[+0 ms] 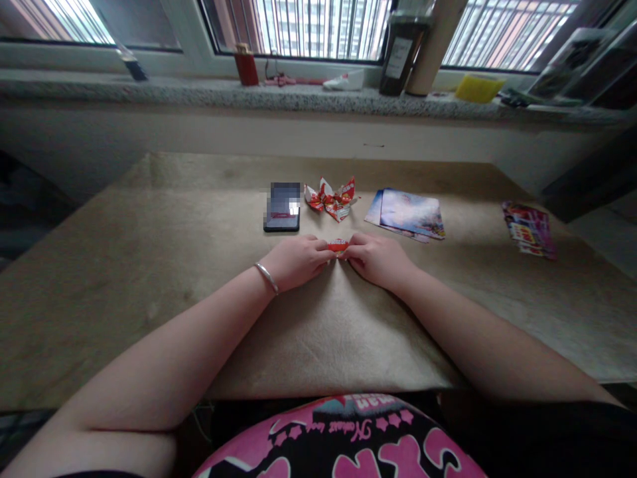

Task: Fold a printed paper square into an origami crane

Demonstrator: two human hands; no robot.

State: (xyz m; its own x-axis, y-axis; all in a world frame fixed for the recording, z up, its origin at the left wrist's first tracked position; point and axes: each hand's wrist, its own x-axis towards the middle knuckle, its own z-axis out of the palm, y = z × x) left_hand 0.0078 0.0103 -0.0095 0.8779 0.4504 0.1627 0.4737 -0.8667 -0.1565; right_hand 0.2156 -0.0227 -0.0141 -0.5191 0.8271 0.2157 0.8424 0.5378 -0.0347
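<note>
My left hand (297,261) and my right hand (377,259) meet at the middle of the beige table (149,279). Between their fingertips they pinch a small folded piece of red and white paper (338,245), pressed down on the tabletop. Most of the paper is hidden by my fingers. A silver bangle (267,277) sits on my left wrist. Just beyond my hands lies a finished folded red and white paper figure (332,198).
A dark phone (282,206) lies flat left of the paper figure. A small stack of printed sheets (407,214) is to the right, and a colourful leaflet (528,228) further right. The window sill (298,98) behind holds a red container, a dark jar and a yellow sponge.
</note>
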